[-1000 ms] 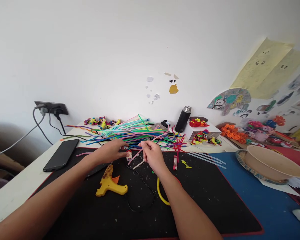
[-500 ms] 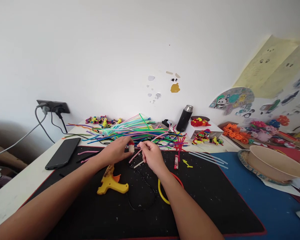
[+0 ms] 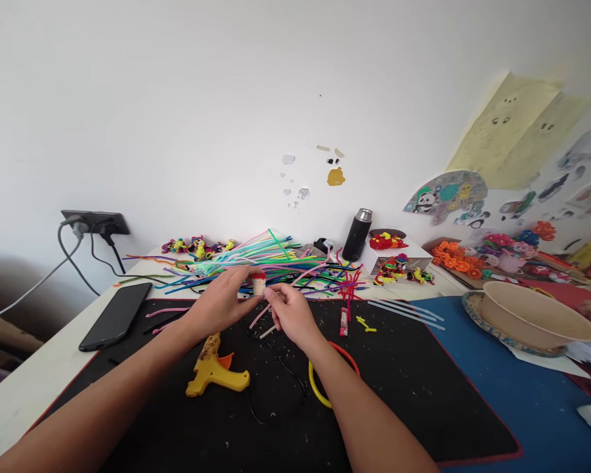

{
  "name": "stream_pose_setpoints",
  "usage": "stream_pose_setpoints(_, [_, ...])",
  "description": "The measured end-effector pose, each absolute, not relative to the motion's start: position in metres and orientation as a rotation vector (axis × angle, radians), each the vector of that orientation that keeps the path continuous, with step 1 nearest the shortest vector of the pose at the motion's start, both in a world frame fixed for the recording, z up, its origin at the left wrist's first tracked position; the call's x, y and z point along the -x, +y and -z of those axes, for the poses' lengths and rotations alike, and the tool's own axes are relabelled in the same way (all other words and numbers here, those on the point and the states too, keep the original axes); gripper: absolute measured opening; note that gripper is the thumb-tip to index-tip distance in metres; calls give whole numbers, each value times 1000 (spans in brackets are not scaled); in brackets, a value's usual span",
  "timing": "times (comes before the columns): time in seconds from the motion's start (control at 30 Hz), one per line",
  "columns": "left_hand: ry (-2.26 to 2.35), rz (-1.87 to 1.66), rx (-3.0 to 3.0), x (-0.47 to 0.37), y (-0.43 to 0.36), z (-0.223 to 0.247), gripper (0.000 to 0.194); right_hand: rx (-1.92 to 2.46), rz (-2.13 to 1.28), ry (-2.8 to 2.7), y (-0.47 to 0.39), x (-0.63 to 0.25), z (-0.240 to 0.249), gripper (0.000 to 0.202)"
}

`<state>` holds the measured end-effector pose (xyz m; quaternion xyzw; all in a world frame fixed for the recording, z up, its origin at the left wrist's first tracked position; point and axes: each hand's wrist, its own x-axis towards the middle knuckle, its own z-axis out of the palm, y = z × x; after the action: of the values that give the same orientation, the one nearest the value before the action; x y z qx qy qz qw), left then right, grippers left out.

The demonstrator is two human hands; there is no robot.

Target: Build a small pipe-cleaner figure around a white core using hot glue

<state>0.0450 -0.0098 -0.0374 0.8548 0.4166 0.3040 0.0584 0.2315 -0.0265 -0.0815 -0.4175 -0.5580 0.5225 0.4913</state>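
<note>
Between the thumb and fingers of my left hand (image 3: 224, 299) is a small white piece with a red top (image 3: 259, 285), held upright above the mat. My right hand (image 3: 291, 315) is closed in a pinch, its fingertips at the right edge of that piece; what they grip is hidden. Below the hands, a short pink pipe cleaner (image 3: 259, 318) and a pale stick (image 3: 267, 332) show beside my right fingers. A yellow glue gun (image 3: 217, 372) lies under my left forearm. By my right forearm rests a red and yellow ring (image 3: 316, 386).
A heap of colourful pipe cleaners (image 3: 256, 256) lies behind the black mat (image 3: 398, 394). Around it are a phone (image 3: 115, 316), a black flask (image 3: 357, 236), a small red pack (image 3: 343, 322), clear glue sticks (image 3: 408, 312) and a beige bowl (image 3: 536, 318). A person's hand shows at far right.
My right fingertips have moved left and down to the white piece. That piece is turned more into sight in my left hand. The whole view has shifted slightly.
</note>
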Motion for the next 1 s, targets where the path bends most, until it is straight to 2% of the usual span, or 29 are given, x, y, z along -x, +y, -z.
stream_pose_setpoints(0.27, [1198,-722,-2702,-39,-6,35,36,1104,-1240,-1453,-27,-231,86,32])
stream_pose_setpoints(0.37, [1280,-553,-2708,-33,-1,40,28,1130,-1136,-1459,-28,-230,86,28])
stream_pose_setpoints(0.63, [1337,-426,-2624,-36,5,59,28,1188,-1034,-1355,-20,-236,77,33])
stream_pose_setpoints(0.83, [1312,-348,-2657,-33,8,74,27,1432,-541,-1657,-21,-292,68,24])
stream_pose_setpoints(1.0, [1292,-376,-2655,-31,13,86,30,1685,-504,-1565,-26,-361,71,32])
